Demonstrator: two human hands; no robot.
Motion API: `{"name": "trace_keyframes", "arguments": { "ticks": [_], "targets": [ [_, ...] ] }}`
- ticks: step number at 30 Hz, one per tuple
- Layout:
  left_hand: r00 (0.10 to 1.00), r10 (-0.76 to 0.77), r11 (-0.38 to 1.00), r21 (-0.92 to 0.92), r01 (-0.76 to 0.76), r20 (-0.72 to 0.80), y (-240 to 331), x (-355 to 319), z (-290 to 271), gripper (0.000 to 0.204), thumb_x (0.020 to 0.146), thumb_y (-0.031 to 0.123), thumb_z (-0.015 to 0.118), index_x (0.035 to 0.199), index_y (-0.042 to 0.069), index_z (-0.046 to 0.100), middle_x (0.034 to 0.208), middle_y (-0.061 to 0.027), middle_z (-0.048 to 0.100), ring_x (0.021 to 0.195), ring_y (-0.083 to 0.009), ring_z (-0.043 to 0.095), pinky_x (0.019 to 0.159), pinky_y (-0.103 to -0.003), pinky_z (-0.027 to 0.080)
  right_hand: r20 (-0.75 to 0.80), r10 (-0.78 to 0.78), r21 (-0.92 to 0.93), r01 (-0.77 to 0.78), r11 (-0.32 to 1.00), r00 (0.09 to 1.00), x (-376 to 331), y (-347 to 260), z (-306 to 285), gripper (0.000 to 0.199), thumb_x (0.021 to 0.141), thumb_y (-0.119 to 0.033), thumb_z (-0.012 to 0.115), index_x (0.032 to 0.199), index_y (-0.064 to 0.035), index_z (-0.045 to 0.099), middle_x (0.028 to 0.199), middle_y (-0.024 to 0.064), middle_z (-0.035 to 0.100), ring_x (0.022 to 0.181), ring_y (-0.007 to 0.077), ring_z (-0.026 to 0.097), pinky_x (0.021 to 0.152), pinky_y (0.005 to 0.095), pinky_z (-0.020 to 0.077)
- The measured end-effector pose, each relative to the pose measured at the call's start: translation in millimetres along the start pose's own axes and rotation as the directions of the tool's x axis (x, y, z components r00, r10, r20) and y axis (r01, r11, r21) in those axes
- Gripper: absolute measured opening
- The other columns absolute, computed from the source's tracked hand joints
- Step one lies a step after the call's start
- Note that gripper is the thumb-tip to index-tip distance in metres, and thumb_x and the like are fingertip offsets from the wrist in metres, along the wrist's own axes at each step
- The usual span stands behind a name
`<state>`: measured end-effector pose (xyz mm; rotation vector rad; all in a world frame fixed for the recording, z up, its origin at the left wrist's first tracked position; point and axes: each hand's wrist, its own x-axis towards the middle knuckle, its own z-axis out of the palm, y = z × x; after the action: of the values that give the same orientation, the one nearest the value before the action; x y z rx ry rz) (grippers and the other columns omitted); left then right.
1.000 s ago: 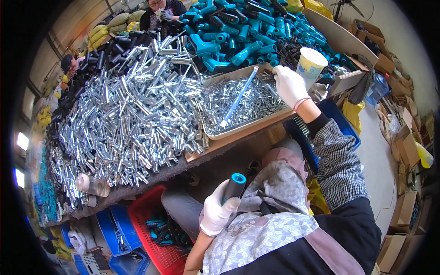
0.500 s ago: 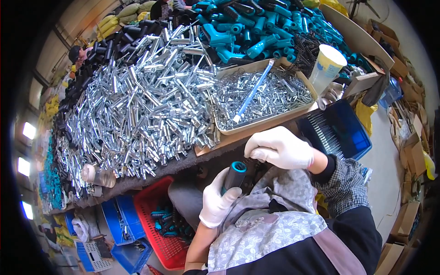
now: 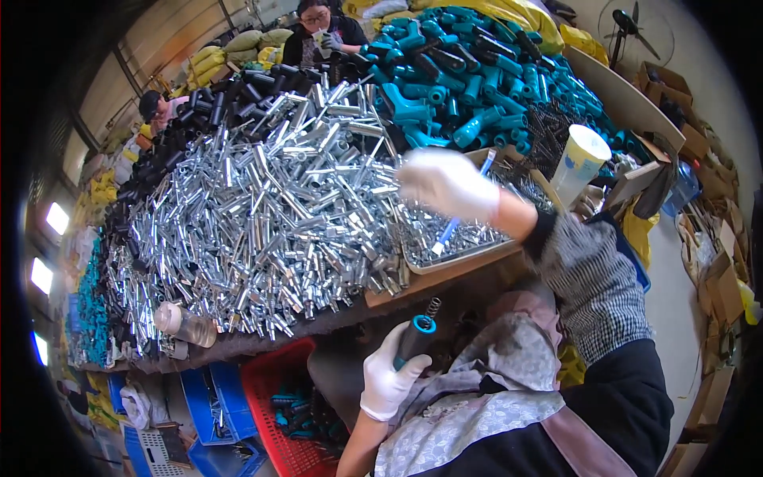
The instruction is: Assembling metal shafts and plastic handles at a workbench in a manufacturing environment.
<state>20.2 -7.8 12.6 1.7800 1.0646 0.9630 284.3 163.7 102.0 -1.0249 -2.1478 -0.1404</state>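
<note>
My left hand (image 3: 389,384), in a white glove, is wrapped around a black tube-shaped handle (image 3: 412,343) with a teal rim at its top. A coil spring (image 3: 431,310) sticks up out of the handle's open end. Over the shallow tray (image 3: 457,259) of small metal parts and springs is my gloved right hand (image 3: 450,184), its fingers smeared by motion, so whether they hold anything cannot be made out. A blue-and-white strip (image 3: 447,236) lies across the tray, partly covered by that hand.
Shiny metal tubes (image 3: 262,199) are heaped left of the tray, teal and black handles (image 3: 477,87) behind it. A tall cup (image 3: 582,163) stands at its right, a capped jar (image 3: 187,324) at the table's front left. Below are a red basket (image 3: 266,397) and blue bins (image 3: 208,401). Two people sit beyond.
My right hand has moved forward from above the handle to over the tray. A spring now stands out of the handle's end. My left hand keeps its hold, slightly lower in view.
</note>
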Motion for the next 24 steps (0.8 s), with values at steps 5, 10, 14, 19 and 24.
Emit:
{"name": "trace_keyframes", "arguments": {
  "ticks": [5,10,14,19,24],
  "targets": [
    [0.997,0.078,0.997,0.023,-0.078,-0.013,-13,-2,2,0.061,0.085,0.041,0.079,0.127,0.0,0.06,0.093,-0.0187,0.069,0.078,-0.0246,0.069,0.074,-0.033,0.054,-0.032,0.308,-0.546,-0.275,0.791,0.951,67,117,9,0.039,0.084,-0.026,0.072,0.118,-0.0102,0.063,0.104,0.0157,0.069,0.098,0.0354,0.066,0.083,0.0459,0.0536],
    [0.998,0.065,0.998,-0.027,-0.065,-0.004,-3,-4,-3,0.061,0.086,0.04,0.078,0.128,-0.001,0.059,0.092,-0.019,0.069,0.075,-0.0236,0.069,0.072,-0.033,0.054,0.148,0.451,-0.521,-0.319,0.792,0.88,68,123,19,0.057,0.084,-0.02,0.071,0.137,-0.0117,0.05,0.101,0.0196,0.071,0.096,0.0377,0.069,0.079,0.0469,0.0547],
    [0.999,0.031,0.999,-0.028,-0.031,0.019,1,-9,-5,0.063,0.086,0.043,0.077,0.129,0.0,0.059,0.09,-0.0174,0.07,0.076,-0.0222,0.07,0.072,-0.033,0.054,-0.16,0.203,-0.121,-0.224,0.967,0.966,35,89,7,0.065,0.087,-0.023,0.069,0.147,-0.0139,0.046,0.111,0.0209,0.069,0.09,0.0341,0.07,0.081,0.0422,0.0563],
    [0.999,0.024,1.0,-0.01,-0.024,0.048,-1,-15,-2,0.066,0.086,0.048,0.075,0.129,0.001,0.058,0.095,-0.0203,0.071,0.086,-0.0313,0.073,0.076,-0.036,0.055,0.253,0.511,0.963,-0.262,-0.054,0.822,-60,-77,2,0.092,0.086,-0.031,0.078,0.156,-0.0038,0.025,0.126,0.0144,0.058,0.108,0.0238,0.062,0.092,0.0432,0.0552],
    [0.995,-0.021,0.997,-0.07,0.028,0.102,5,-15,17,0.064,0.088,0.045,0.074,0.129,0.0,0.058,0.098,-0.023,0.07,0.091,-0.0363,0.072,0.078,-0.038,0.055,0.267,0.564,0.955,-0.135,-0.265,0.782,-114,-144,9,0.071,0.087,-0.04,0.078,0.137,-0.0036,0.044,0.12,0.0088,0.057,0.108,0.0195,0.062,0.102,0.0453,0.0515]
  ]
}}
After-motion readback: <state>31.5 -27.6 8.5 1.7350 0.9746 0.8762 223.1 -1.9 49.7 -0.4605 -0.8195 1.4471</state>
